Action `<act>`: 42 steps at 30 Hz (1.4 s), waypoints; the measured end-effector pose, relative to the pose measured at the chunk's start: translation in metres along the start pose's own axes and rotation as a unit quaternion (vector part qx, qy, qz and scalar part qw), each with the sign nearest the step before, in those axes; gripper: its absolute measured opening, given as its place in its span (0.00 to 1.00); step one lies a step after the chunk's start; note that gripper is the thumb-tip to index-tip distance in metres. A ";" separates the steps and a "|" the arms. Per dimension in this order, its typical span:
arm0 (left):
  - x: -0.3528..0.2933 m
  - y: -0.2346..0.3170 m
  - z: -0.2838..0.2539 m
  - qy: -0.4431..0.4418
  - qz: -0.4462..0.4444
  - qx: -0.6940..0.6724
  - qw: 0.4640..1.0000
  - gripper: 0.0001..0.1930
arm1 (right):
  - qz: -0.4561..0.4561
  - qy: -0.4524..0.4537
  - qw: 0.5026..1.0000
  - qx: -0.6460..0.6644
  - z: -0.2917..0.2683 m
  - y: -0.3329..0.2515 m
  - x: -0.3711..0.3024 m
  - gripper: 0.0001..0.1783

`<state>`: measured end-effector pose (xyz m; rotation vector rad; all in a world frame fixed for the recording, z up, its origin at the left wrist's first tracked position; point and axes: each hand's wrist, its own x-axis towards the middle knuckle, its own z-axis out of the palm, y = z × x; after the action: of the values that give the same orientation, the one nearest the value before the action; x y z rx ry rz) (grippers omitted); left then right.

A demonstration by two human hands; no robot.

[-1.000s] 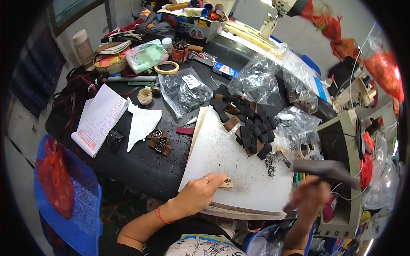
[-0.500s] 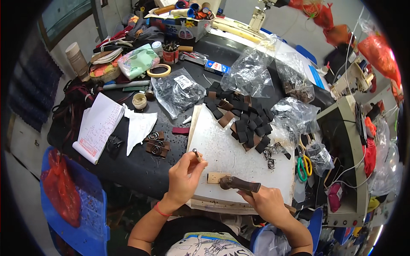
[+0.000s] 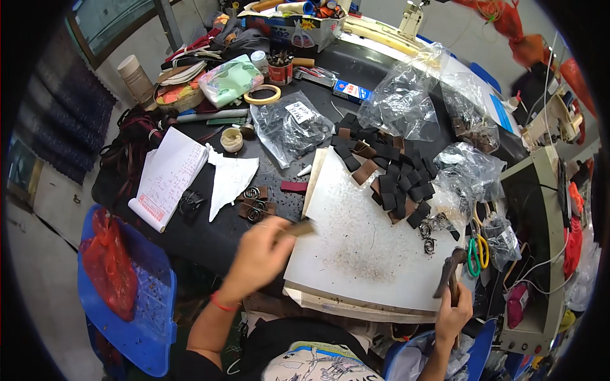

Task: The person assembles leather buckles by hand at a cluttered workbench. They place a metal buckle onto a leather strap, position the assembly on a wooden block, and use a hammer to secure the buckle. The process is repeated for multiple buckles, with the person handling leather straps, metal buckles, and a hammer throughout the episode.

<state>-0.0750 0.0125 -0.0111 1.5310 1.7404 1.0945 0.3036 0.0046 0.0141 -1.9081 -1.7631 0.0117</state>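
Note:
My left hand (image 3: pixel 262 253) pinches a flat brown leather piece (image 3: pixel 298 228), blurred by motion, over the left edge of the white board (image 3: pixel 343 216). The fingertips are partly smeared. At the board's right edge, my right hand (image 3: pixel 454 311) is closed round the handle of a hammer (image 3: pixel 447 273), its dark head up. Beyond my left hand, brown pieces with black rings (image 3: pixel 255 206) lie on the dark table. A pile of black and brown leather pieces (image 3: pixel 394 171) covers the board's far side, with loose black rings (image 3: pixel 429 244) beside it.
An open notepad (image 3: pixel 168 174) and a white scrap (image 3: pixel 230 181) lie at the left. Clear plastic bags (image 3: pixel 470 168) stand beyond the pile. Green-handled scissors (image 3: pixel 473 255) lie right of the board. A blue chair (image 3: pixel 152 305) stands at the lower left.
The tan piece has left the board, and my left hand now holds a leather piece; the small metal rod it held is out of sight. My right hand moved right with the hammer.

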 end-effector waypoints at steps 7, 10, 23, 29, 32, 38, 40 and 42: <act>0.033 -0.051 -0.011 0.039 0.021 0.138 0.989 0.09 | -0.089 0.044 0.995 0.016 0.017 -0.011 0.021 0.10; 0.081 -0.078 -0.017 0.107 0.021 0.157 0.982 0.12 | -0.205 -0.033 0.967 0.148 0.027 -0.066 0.012 0.14; 0.063 -0.022 -0.009 0.049 0.114 0.113 0.986 0.16 | -0.444 -0.287 0.786 0.322 0.084 -0.173 -0.026 0.35; 0.139 0.002 0.048 0.032 0.233 0.132 0.963 0.14 | -0.203 -0.015 0.978 0.035 0.110 -0.132 0.084 0.24; 0.177 0.000 0.047 -0.098 0.206 0.135 0.964 0.16 | -0.222 -0.046 0.973 0.051 0.118 -0.115 0.086 0.24; 0.175 0.000 0.037 0.014 0.254 0.116 0.960 0.10 | -0.233 -0.040 0.958 0.162 0.108 -0.108 0.085 0.11; 0.146 0.013 0.034 0.082 0.294 0.126 0.944 0.09 | -0.209 -0.036 0.958 0.194 0.103 -0.101 0.083 0.09; 0.091 0.035 0.031 0.070 0.254 0.164 0.951 0.08 | -0.142 -0.074 0.961 0.227 0.089 -0.098 0.074 0.08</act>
<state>-0.0477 0.1085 0.0119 2.2463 1.7286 1.2188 0.1924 0.1070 0.0008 -1.3486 -1.9169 0.4275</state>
